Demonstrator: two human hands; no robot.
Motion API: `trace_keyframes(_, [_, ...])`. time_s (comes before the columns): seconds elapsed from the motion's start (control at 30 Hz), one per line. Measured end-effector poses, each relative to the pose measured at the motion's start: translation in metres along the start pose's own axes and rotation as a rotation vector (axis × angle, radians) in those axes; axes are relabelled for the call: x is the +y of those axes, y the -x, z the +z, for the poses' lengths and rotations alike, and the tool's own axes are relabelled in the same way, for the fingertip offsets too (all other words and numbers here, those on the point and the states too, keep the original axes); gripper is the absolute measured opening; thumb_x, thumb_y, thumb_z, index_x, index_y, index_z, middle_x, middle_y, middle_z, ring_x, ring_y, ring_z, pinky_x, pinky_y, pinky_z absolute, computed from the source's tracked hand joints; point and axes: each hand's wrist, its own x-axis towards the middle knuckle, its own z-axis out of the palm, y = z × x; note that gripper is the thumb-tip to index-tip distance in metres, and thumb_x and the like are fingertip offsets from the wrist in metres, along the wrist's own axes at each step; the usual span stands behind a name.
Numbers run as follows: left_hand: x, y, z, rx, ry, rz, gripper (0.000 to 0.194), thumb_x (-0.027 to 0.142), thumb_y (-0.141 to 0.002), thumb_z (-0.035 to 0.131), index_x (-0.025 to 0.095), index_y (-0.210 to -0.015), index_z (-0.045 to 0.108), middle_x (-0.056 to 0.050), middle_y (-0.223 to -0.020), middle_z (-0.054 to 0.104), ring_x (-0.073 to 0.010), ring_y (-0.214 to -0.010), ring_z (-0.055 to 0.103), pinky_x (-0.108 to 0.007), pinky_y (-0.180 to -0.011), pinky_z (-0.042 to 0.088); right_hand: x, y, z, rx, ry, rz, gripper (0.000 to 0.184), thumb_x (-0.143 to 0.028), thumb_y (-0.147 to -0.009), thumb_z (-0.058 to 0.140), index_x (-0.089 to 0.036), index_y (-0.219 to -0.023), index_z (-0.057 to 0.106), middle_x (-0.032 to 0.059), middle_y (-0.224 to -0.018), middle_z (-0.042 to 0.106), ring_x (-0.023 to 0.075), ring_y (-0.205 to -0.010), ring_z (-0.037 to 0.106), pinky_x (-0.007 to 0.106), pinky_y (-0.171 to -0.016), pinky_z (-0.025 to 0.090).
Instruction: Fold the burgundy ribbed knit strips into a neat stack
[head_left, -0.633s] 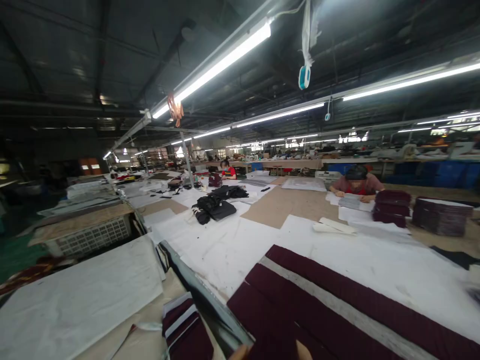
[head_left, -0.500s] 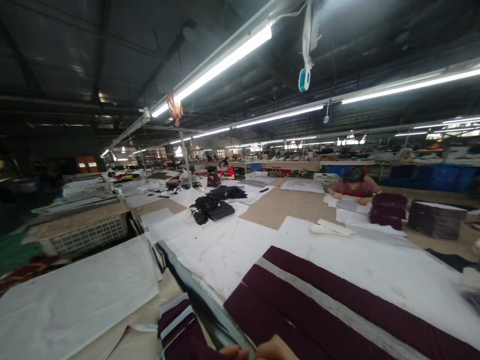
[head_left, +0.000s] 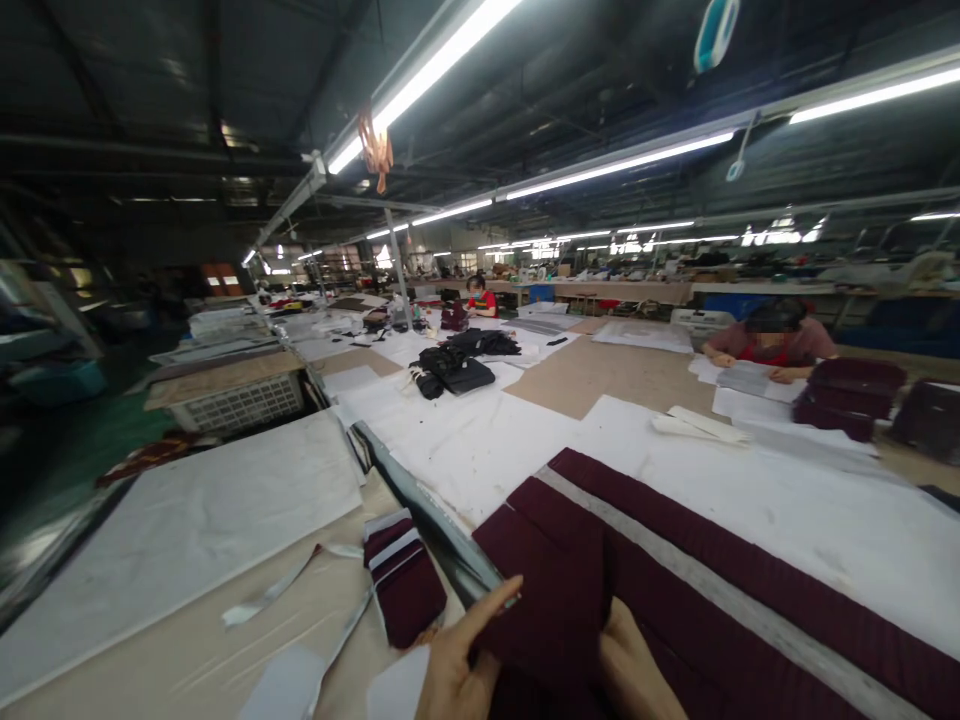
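At the lower edge of the head view, a dark maroon fabric piece [head_left: 555, 590] is held up between my two hands. My left hand [head_left: 461, 650] grips its left edge, with the index finger stretched along the cloth. At the right edge, my right hand [head_left: 634, 660] is closed on it, its fingertips partly hidden by the fabric. Behind the piece, long maroon fabric strips [head_left: 690, 570] lie side by side on the table, a grey-white strip [head_left: 667, 550] running between them. Left of my left hand rests a small stack of maroon pieces [head_left: 409, 590] with pale bands.
White paper [head_left: 495, 440] covers much of the table. Black folded garments [head_left: 454, 370] lie further back. A co-worker [head_left: 772, 340] sits at the far right beside maroon stacks [head_left: 851, 390]. A white crate [head_left: 236, 400] stands at left. A blue-and-white device [head_left: 716, 35] hangs overhead.
My hands have come further into view, with the maroon fabric piece now raised between them. The camera has tilted down and turned left, so the surroundings sit higher and further right.
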Motion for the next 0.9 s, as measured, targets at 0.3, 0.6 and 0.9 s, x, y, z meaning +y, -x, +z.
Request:
trace_keyframes(0.3, [0.002, -0.007, 0.006, 0.08, 0.423, -0.222, 0.029, 0.034, -0.077, 0.068, 0.016, -0.1, 0.071, -0.009, -0.1, 0.074, -0.0236, -0.093, 0.068, -0.035, -0.086, 0.051, 0.0, -0.009, 0.0, -0.1, -0.031, 0.05, 0.044, -0.034, -0.075, 0.074, -0.019, -0.115, 0.062, 0.0084, -0.109, 0.071, 0.0278, -0.101, 0.065, 0.044, -0.092, 0.049])
trace_keyframes(0.6, [0.001, -0.005, -0.013, -0.001, 0.724, -0.446, 0.028, 0.021, -0.066, 0.078, 0.016, -0.093, 0.071, -0.009, -0.094, 0.076, -0.0254, -0.095, 0.068, -0.037, -0.093, 0.049, 0.001, -0.013, 0.002, -0.103, 0.041, 0.031, 0.042, -0.035, -0.076, 0.073, -0.019, -0.113, 0.059, 0.0069, -0.103, 0.071, 0.0265, -0.095, 0.066, 0.041, -0.088, 0.051])
trace_keyframes(0.9, [0.023, -0.007, -0.023, 0.004, 0.79, -0.438, 0.028, 0.017, -0.074, 0.07, 0.014, -0.102, 0.069, -0.01, -0.09, 0.076, -0.0256, -0.094, 0.069, -0.04, -0.094, 0.049, -0.008, -0.016, -0.006, -0.092, 0.181, -0.236, 0.028, -0.032, -0.075, 0.074, -0.03, -0.101, 0.065, 0.0034, -0.13, 0.048, 0.0218, -0.104, 0.059, 0.031, -0.085, 0.05])
